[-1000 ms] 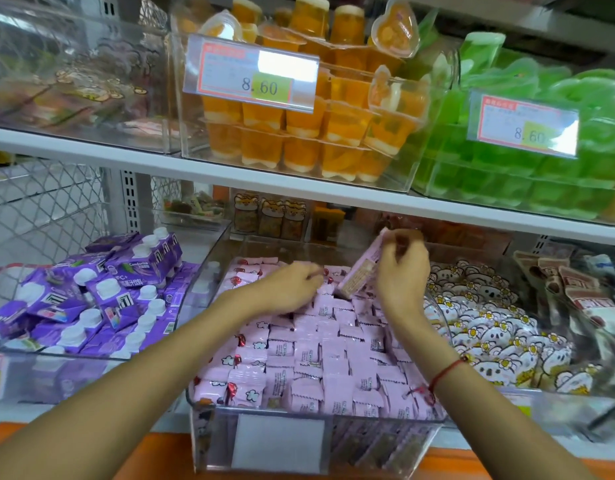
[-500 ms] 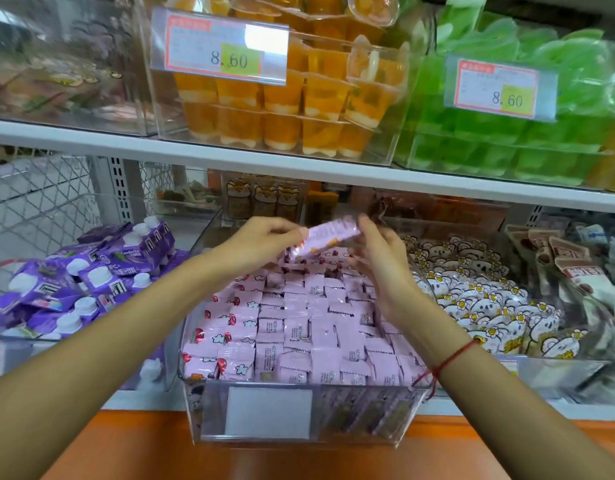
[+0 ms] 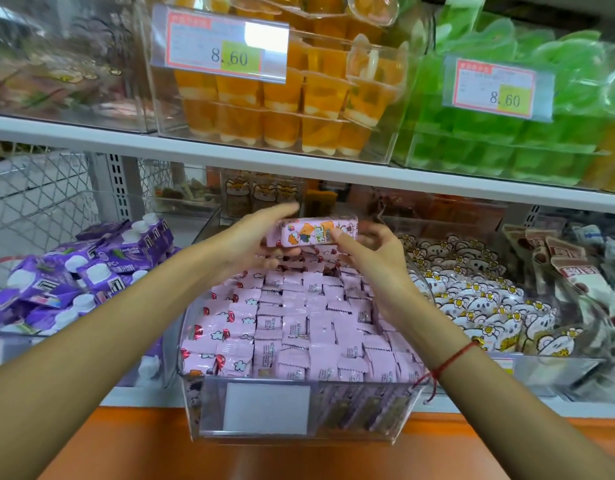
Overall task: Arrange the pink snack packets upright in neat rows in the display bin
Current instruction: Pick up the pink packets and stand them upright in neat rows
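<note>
I am looking at a retail shop, on the snack aisle. A white shelf carries clear acrylic bins of orange jelly cups and green jelly cups, each fronted by a price tag reading 8.60. Below, bins hold pink snack packets in rows, purple drink cartons and cartoon-printed white packets, all stocked in bulk.
</note>
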A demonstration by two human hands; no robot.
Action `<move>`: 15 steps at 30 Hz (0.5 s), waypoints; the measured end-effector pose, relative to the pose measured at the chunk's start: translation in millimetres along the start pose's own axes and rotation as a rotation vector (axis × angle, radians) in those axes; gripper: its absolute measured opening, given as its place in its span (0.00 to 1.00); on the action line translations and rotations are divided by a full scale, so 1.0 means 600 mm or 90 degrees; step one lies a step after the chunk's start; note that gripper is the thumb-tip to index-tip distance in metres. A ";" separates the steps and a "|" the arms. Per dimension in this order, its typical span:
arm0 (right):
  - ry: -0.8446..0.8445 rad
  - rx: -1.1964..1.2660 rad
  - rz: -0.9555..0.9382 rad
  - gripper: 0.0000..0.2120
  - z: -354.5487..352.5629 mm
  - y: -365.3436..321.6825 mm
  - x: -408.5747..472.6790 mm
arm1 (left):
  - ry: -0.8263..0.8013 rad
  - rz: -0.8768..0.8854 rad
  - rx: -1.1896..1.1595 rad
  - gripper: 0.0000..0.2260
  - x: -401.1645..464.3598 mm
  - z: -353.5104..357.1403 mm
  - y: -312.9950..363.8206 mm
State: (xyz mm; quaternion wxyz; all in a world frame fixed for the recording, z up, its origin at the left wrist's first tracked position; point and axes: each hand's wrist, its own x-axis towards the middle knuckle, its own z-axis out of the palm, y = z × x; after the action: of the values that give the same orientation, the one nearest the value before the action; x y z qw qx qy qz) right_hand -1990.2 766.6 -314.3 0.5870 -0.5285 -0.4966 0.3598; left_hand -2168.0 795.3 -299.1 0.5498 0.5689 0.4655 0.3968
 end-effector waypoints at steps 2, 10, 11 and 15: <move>0.008 -0.043 -0.005 0.22 -0.003 0.000 0.001 | 0.036 0.035 0.038 0.11 0.001 0.002 0.003; -0.043 -0.518 -0.376 0.25 -0.011 0.002 0.006 | 0.188 0.184 0.303 0.26 0.006 0.041 0.012; -0.053 -0.558 -0.403 0.23 -0.011 0.001 0.006 | 0.184 0.193 0.324 0.28 0.008 0.047 0.014; 0.014 -0.516 -0.353 0.17 -0.020 -0.004 0.015 | 0.133 0.206 0.311 0.30 0.018 0.060 0.015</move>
State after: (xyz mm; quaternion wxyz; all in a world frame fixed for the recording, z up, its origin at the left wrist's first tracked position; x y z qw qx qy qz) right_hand -1976.5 771.8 -309.7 0.4128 -0.5658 -0.7127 -0.0380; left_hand -2129.6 796.8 -294.0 0.2760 0.7071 0.5045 0.4116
